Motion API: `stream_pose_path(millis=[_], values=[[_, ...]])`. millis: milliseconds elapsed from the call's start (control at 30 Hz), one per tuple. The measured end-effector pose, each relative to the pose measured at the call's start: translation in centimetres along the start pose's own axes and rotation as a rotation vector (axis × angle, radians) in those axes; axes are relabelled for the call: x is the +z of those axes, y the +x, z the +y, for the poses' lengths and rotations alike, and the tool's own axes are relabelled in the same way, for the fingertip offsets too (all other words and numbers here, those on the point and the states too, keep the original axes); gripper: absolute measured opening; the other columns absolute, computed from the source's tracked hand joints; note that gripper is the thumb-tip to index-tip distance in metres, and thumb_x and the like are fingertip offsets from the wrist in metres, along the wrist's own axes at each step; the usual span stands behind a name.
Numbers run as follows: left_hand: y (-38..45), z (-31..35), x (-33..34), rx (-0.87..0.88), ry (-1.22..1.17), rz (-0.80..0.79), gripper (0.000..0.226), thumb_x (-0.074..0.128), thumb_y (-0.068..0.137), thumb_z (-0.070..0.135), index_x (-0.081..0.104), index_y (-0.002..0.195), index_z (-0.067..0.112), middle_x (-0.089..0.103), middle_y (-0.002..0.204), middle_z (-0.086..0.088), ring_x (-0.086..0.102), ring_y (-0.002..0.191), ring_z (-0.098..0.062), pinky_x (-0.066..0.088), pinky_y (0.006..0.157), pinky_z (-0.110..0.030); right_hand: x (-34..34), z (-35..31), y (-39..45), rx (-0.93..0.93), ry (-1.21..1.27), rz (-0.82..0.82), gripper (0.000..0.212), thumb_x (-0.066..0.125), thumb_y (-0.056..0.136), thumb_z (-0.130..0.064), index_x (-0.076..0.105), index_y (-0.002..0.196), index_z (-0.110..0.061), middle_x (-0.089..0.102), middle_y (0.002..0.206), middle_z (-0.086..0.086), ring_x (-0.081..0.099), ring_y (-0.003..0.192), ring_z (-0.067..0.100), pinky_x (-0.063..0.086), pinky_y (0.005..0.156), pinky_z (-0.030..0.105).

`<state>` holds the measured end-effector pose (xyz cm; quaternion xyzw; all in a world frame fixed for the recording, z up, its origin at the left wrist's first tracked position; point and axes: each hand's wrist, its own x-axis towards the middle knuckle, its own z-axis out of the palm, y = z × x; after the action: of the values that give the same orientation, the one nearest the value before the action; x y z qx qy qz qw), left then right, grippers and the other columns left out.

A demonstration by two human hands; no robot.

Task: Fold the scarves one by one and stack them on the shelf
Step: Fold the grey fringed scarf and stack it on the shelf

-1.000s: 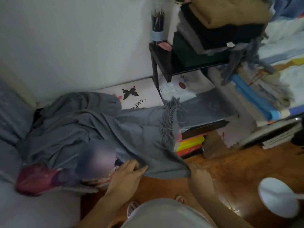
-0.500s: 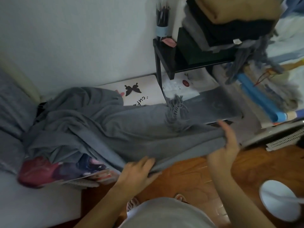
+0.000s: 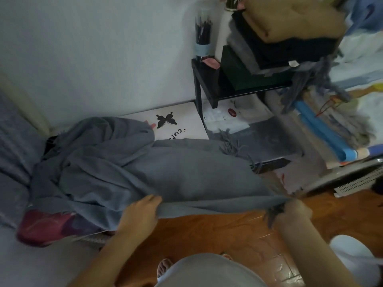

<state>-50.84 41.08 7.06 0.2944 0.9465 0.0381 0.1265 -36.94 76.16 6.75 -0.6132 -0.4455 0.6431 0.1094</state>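
A large grey scarf [image 3: 165,172] of soft, matte woven cloth is spread in loose folds over a pale surface on the left and over flat books, and its near edge is pulled into a straight line above the wooden floor [image 3: 207,235]. Twisted fringe is seen at its far right end. A black metal shelf [image 3: 209,79] with thin square legs is placed against the white wall; on it a stack of folded scarves [image 3: 290,38] is kept, tan on top, then black and grey. The near edge is gripped by the left hand [image 3: 141,212], with the fingers curled over the cloth. The right corner, with its fringe, is pinched by the right hand [image 3: 294,212]. A white book with a black butterfly [image 3: 166,121] lies partly under the scarf.
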Motion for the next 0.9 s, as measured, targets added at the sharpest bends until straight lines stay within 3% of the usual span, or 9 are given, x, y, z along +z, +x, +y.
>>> stream_pose_path(millis=[33,67,167,267,400,467,633,767,900], values=[[0.4,-1.9,-1.2,-0.022,0.029,-0.009,0.023,0.061,0.083,0.018,0.06,0.104,0.028,0.065,0.106,0.009,0.067,0.094,-0.021,0.051,0.071,-0.034,0.9,-0.1,1.3,0.067,0.095,-0.047,0.031,0.064,0.097,-0.022,0.052,0.117,-0.003,0.059,0.106,0.023,0.066,0.075,0.021,0.062,0.06,0.04],[1.4,-4.0,-2.8,-0.053,0.044,-0.006,0.02,0.06,0.084,0.016,0.062,0.102,0.025,0.067,0.106,0.005,0.066,0.094,-0.022,0.052,0.073,-0.035,2.0,-0.2,3.3,0.126,0.165,-0.139,0.022,0.054,0.101,-0.021,0.052,0.119,-0.008,0.062,0.107,0.02,0.067,0.079,0.03,0.061,0.056,0.048],[6.7,-9.7,-10.3,-0.154,0.042,0.135,0.009,0.06,0.084,0.009,0.063,0.09,0.016,0.067,0.1,-0.008,0.065,0.094,-0.031,0.053,0.074,-0.04,10.7,-7.8,1.3,0.128,0.056,-0.271,0.028,0.041,0.105,-0.02,0.052,0.126,-0.007,0.072,0.096,0.025,0.072,0.064,0.037,0.058,0.05,0.05],[11.9,-13.4,-21.4,-0.294,0.031,0.341,0.016,0.059,0.082,0.008,0.066,0.092,0.018,0.069,0.108,-0.017,0.066,0.098,-0.036,0.056,0.082,-0.045,19.3,-19.5,-3.1,-0.09,0.066,-0.466,0.034,0.035,0.107,-0.017,0.052,0.131,0.0,0.072,0.078,0.022,0.069,0.06,0.032,0.057,0.045,0.043],[13.7,-15.7,-37.0,-0.397,-0.071,0.88,0.035,0.055,0.082,0.0,0.066,0.113,0.012,0.064,0.118,-0.028,0.061,0.107,-0.048,0.05,0.089,-0.051,24.6,-35.2,-13.4,-0.51,0.373,-0.692,0.029,0.048,0.1,-0.008,0.065,0.123,-0.001,0.072,0.106,0.018,0.069,0.087,0.032,0.061,0.072,0.044],[12.8,-16.0,-42.0,-0.386,-0.087,1.05,0.035,0.054,0.082,-0.003,0.065,0.114,0.007,0.063,0.116,-0.03,0.059,0.107,-0.05,0.05,0.09,-0.053,24.6,-40.2,-17.2,-0.65,0.475,-0.786,0.023,0.058,0.096,-0.011,0.069,0.114,-0.002,0.072,0.111,0.018,0.07,0.096,0.031,0.061,0.078,0.046],[11.0,-16.2,-45.7,-0.337,-0.124,1.092,0.032,0.054,0.082,-0.003,0.068,0.11,0.005,0.066,0.114,-0.028,0.061,0.106,-0.046,0.051,0.091,-0.05,22.9,-43.8,-18.7,-0.726,0.44,-0.771,0.03,0.046,0.097,-0.008,0.068,0.118,-0.005,0.074,0.104,0.014,0.073,0.083,0.031,0.059,0.073,0.041],[10.3,-15.9,-45.5,-0.347,-0.197,1.073,0.032,0.055,0.082,-0.003,0.07,0.109,0.005,0.066,0.116,-0.027,0.062,0.109,-0.044,0.05,0.095,-0.048,20.7,-41.0,-18.4,-0.798,0.085,-0.692,0.031,0.038,0.105,-0.017,0.064,0.122,-0.012,0.074,0.106,0.01,0.073,0.094,0.027,0.062,0.076,0.038],[9.8,-15.9,-42.2,-0.3,-0.159,0.851,0.029,0.061,0.081,-0.007,0.072,0.106,0.003,0.069,0.113,-0.024,0.063,0.109,-0.042,0.049,0.096,-0.044,18.4,-34.8,-15.1,-0.809,-0.184,-0.639,0.027,0.037,0.107,-0.01,0.058,0.123,-0.01,0.075,0.1,0.014,0.075,0.087,0.027,0.062,0.078,0.043]])
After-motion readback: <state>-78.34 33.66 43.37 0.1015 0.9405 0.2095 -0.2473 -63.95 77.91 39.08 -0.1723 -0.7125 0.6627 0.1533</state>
